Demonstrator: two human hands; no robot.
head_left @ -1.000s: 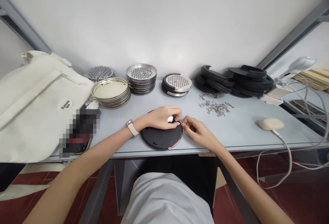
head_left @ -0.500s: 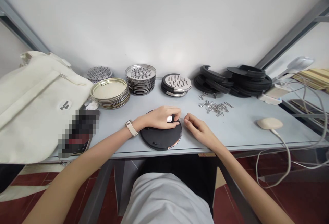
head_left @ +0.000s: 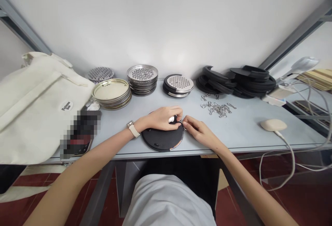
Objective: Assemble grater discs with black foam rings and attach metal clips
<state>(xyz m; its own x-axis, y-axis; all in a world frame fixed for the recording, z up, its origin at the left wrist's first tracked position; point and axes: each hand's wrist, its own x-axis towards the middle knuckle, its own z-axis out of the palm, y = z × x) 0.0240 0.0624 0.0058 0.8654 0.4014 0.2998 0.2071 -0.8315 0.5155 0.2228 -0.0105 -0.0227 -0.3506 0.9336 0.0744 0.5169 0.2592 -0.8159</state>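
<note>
A black round disc (head_left: 163, 140) lies on the table in front of me, with a strip of bare metal showing along its lower right rim. Across its upper half rests my left hand (head_left: 166, 118), its fingers curled closed at the disc's right edge. Something white shows at those fingers. My right hand (head_left: 195, 128) is pinched at the same edge, on a small shiny wire clip (head_left: 181, 121) between the two hands. The fingers partly hide the clip and how it sits on the disc.
Loose wire clips (head_left: 218, 108) lie to the right. Behind are gold lids (head_left: 111, 90), perforated metal discs (head_left: 142, 74), a black-rimmed grater disc (head_left: 179, 83) and black rings (head_left: 250, 79). A cream bag (head_left: 46, 115) and a corded cream device (head_left: 274, 125) flank the work area.
My right hand has moved slightly left, up to the disc's edge, closing the small gap to my left hand. My left hand and the disc have stayed in place.
</note>
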